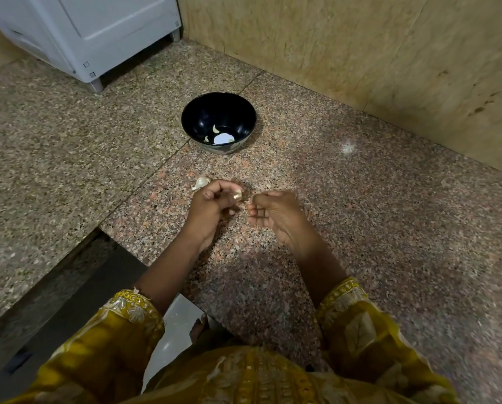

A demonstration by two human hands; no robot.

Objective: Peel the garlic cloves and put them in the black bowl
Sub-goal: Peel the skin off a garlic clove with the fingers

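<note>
A few peeled cloves (pixel 215 129) lie in the black bowl (pixel 202 112). The left hand (pixel 211 205) pinches a garlic clove (pixel 237 195), apparently mid-peel. The right hand (pixel 276 212) curls beside it; blur hides whether it grips skin. Another unpeeled clove (pixel 201 182) waits on the granite counter (pixel 360 214).

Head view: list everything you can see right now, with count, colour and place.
black bowl: one, black, centre of the counter.
peeled cloves: at least two, pale, in the black bowl.
loose clove: one, whitish, on the counter nearer than the bowl.
held clove: one, tan-skinned, in the left hand.
counter: one, speckled granite.
appliance: one, white, far left.
wall: one, beige, behind.
sleeves: two, yellow, bottom.
left hand: one, grips the held clove.
right hand: one, fingers curled beside it; hold blurred.
</note>
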